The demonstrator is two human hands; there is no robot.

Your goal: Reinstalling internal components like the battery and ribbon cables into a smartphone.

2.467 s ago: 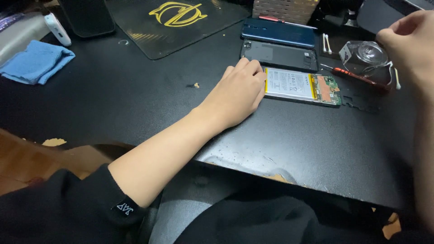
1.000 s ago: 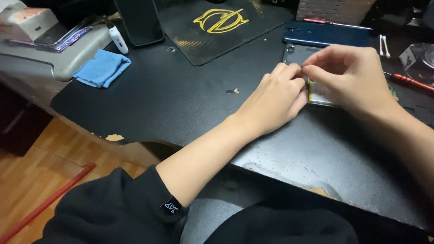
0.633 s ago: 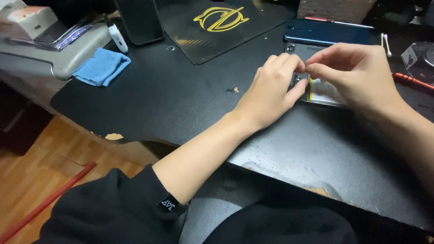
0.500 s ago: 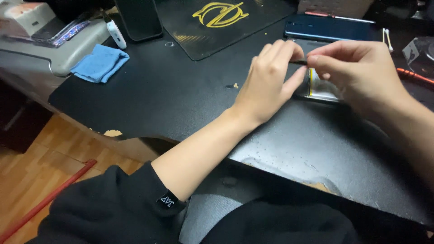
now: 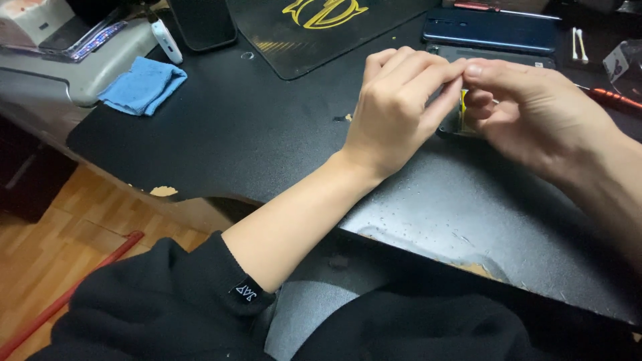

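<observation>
Right hand (image 5: 535, 113) moved in, pinched fingertips meeting left hand (image 5: 398, 107), opened phone (image 5: 461, 120) beneath both grips

Near the desk's (image 5: 234, 140) far edge, right of middle: a dark blue phone (image 5: 491, 30), flat, rectangular. Just in front of it, a second dark slab (image 5: 508, 57), glass unlit, partly hidden behind the hands. Toward the far left, an upright black screen (image 5: 202, 23), blank. Beyond the left edge, on a grey machine (image 5: 67, 73), a pale box (image 5: 33, 20) with reddish print. Beneath the fingers, a sliver of yellow label (image 5: 463, 107).
</observation>
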